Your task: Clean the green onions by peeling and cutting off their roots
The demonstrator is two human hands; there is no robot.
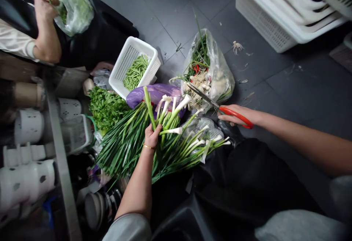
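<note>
My left hand (pixel 153 136) is closed around stalks of green garlic (pixel 176 109), their trimmed white ends pointing up and to the right. Below and around it spreads a large heap of long green leaves (pixel 118 145), with more white-ended stalks (pixel 195 143) on the right. In my right hand (pixel 233 114) is a pair of scissors (pixel 235 115) with red handles. The blades point left, over a clear plastic bag (pixel 222 74) that holds cut roots (pixel 202 83), green scraps and a few red bits. The scissors are apart from the stalks in my left hand.
A white basket (pixel 117 65) holds cut green beans (pixel 136 70). Leafy greens (pixel 106 103) and a purple bag (pixel 137 95) lie nearby. Another person's hand (pixel 45 8) is at a plastic bag, upper left. White crates (pixel 264 17) stand upper right; a metal-edged shelf (pixel 59 142) with containers is left.
</note>
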